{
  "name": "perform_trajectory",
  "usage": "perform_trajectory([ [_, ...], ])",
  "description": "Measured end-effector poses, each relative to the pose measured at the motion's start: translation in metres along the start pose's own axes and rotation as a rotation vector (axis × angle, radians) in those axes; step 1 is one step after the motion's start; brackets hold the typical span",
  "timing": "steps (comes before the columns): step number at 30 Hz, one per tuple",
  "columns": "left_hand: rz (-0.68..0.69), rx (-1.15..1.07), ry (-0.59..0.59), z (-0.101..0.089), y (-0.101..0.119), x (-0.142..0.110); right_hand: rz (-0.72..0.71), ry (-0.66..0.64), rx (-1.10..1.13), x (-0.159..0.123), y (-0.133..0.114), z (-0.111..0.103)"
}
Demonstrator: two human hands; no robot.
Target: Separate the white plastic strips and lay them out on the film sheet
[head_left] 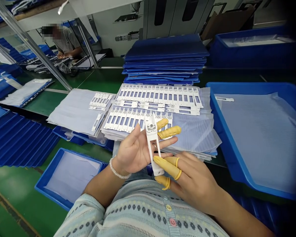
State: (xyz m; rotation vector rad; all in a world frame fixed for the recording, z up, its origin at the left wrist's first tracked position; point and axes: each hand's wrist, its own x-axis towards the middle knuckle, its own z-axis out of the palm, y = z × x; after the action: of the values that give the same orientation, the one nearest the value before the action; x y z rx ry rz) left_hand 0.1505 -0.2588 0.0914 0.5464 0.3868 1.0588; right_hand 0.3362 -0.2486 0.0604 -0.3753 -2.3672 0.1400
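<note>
We hold a white plastic strip point(151, 141) up in front of us. Our right hand point(194, 184) pinches its low end, with yellow finger covers point(166, 166) on. Our left hand point(135, 151) is open, and the strip leans on its fingers point(167, 143). A bead bracelet point(119, 168) sits on that wrist. Rows of more strips point(158, 97) lie on pale plastic sheets point(74, 112) on the green table point(49, 102). A blue tray point(221, 125) is to our right, and a stack of blue trays point(165, 56) is ahead. A co-worker's hands point(64, 54) work far off.
</note>
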Motion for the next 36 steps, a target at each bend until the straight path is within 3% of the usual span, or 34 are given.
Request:
perform_trajectory([
  [7,0.004,0.028,0.043,0.000,-0.002,0.008,0.009,0.012,-0.059,-0.003,0.003,0.004],
  [10,0.132,0.168,0.175,-0.015,-0.008,0.019,0.109,-0.022,-0.109,-0.011,0.025,0.009],
  [14,0.291,0.748,0.319,-0.049,-0.018,0.038,0.558,-0.132,-0.071,-0.027,0.075,0.017],
  [16,0.277,1.124,0.260,-0.063,-0.023,0.047,0.753,-0.190,0.009,-0.033,0.097,0.020],
  [18,0.238,1.393,0.153,-0.074,-0.028,0.054,0.843,-0.233,0.050,-0.037,0.109,0.024],
  [20,0.215,1.532,0.085,-0.081,-0.033,0.061,0.870,-0.257,0.049,-0.040,0.114,0.027],
  [31,0.161,1.833,0.025,-0.107,-0.031,0.085,0.850,-0.387,0.040,-0.036,0.111,0.022],
  [36,0.153,2.050,-0.062,-0.122,-0.023,0.082,0.787,-0.478,-0.016,-0.028,0.105,0.001],
])
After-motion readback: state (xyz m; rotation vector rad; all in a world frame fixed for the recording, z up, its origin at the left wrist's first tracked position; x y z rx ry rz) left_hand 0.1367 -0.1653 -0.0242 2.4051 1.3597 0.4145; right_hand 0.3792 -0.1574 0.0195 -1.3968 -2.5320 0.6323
